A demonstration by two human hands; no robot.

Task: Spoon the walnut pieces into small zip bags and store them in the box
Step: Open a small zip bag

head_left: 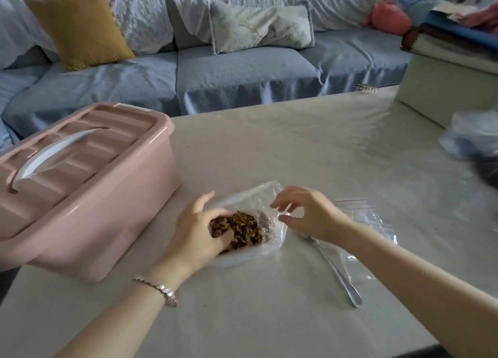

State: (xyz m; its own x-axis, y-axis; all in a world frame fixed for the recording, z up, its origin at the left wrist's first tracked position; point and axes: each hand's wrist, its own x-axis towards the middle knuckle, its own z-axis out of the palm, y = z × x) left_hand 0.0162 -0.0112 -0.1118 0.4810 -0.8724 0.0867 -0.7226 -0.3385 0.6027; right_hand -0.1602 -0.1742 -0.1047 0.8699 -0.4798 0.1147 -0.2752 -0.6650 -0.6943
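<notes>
Table (296, 155), sofa (242, 74) behind: left hand (198, 229) grips walnut bag (246, 229) at centre; right hand (304, 214) at its mouth (pinch not resolvable). Lidded pink box (80, 196) just left; spoon (336, 272) and zip bags (363, 217) partly hidden by right wrist.

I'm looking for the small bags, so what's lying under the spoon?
Clear zip bags with red strips lie partly under the spoon. The right hand covers the spoon's bowl, so what's beneath it is hidden.
</notes>
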